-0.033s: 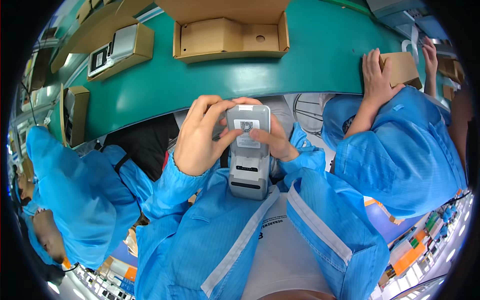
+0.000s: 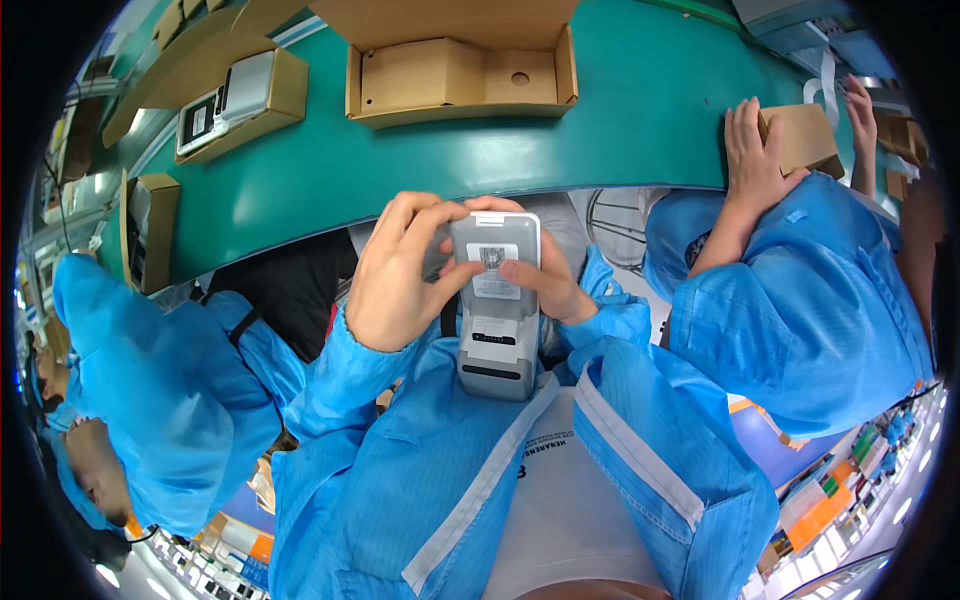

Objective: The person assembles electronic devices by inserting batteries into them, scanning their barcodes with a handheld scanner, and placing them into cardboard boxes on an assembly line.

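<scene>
- My left grip (image 2: 390, 272) is closed on the device (image 2: 492, 314), left side.
- My right grip (image 2: 548, 284) clasps its right side, thumb on the label (image 2: 495, 291).
- I see it nearer than the surface (image 2: 640, 120).

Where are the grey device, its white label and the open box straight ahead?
Grey device (image 2: 494, 313): head view, middle of its back.
White label (image 2: 493, 286): head view, its lower half.
Open box (image 2: 462, 113): head view, near wall.

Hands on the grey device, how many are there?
2: the left hand is at the left side of the grey device, and the right hand is at its right, thumb over the white label. Some fingers are hidden.
</scene>
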`<action>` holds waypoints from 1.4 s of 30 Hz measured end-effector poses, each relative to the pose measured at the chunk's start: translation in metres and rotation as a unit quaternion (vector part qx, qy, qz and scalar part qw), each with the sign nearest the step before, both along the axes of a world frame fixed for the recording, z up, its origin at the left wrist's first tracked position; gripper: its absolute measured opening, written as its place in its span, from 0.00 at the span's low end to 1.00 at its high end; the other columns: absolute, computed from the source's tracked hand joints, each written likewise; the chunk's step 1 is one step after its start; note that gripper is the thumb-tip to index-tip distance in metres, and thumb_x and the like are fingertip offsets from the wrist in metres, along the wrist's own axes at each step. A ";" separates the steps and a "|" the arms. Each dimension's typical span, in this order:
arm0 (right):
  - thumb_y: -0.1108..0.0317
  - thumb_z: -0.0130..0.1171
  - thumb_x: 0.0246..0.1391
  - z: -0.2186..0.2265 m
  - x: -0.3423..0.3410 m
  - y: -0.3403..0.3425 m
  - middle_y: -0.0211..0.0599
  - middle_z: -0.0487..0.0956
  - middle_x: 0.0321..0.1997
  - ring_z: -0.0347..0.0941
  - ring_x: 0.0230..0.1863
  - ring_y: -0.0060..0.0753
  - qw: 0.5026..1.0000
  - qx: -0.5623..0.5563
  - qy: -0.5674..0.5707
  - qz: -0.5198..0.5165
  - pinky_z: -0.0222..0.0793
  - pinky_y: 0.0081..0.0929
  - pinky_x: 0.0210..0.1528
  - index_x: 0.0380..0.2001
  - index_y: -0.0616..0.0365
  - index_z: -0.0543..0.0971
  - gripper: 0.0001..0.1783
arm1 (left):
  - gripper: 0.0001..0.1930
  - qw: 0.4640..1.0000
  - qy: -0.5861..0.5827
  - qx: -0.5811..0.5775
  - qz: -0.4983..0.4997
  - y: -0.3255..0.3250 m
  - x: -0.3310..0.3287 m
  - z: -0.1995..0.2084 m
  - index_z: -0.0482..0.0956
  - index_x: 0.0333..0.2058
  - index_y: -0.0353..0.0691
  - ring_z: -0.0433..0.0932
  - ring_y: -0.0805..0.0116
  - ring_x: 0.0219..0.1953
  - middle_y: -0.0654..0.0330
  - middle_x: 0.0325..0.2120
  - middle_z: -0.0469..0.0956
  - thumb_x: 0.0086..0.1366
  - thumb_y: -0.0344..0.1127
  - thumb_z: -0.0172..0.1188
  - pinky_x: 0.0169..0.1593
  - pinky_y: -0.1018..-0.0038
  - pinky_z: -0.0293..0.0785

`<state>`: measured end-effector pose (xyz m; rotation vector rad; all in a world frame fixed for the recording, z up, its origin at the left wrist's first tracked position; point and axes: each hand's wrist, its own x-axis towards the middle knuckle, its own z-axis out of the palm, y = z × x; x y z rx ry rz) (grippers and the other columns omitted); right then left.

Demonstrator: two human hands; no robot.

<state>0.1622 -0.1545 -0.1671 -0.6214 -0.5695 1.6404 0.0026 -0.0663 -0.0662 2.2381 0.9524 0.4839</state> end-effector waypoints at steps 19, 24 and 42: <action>0.58 0.65 0.57 -0.001 0.005 0.003 0.52 0.77 0.55 0.80 0.52 0.44 0.999 -0.013 0.052 -0.002 0.78 0.37 0.54 0.69 0.62 0.56 0.44 | 0.12 0.881 -0.306 -0.239 0.271 0.097 0.091 -0.035 0.78 0.42 0.24 0.86 0.63 0.34 0.48 0.33 0.84 0.67 0.29 0.64 0.37 0.76 0.83; 0.61 0.65 0.57 -0.005 0.009 0.002 0.52 0.77 0.54 0.80 0.51 0.44 0.999 -0.007 0.040 0.003 0.77 0.38 0.54 0.70 0.62 0.56 0.44 | 0.10 0.969 0.034 0.136 0.205 0.088 0.091 -0.027 0.85 0.39 0.35 0.85 0.60 0.29 0.51 0.29 0.85 0.64 0.35 0.65 0.33 0.71 0.78; 0.66 0.62 0.53 0.019 0.006 0.005 0.46 0.76 0.52 0.77 0.51 0.38 0.999 -0.029 0.012 -0.005 0.74 0.33 0.56 0.68 0.62 0.59 0.41 | 0.19 0.999 -0.007 0.035 0.036 -0.019 0.012 -0.020 0.82 0.44 0.41 0.78 0.55 0.42 0.54 0.46 0.74 0.51 0.21 0.70 0.41 0.66 0.77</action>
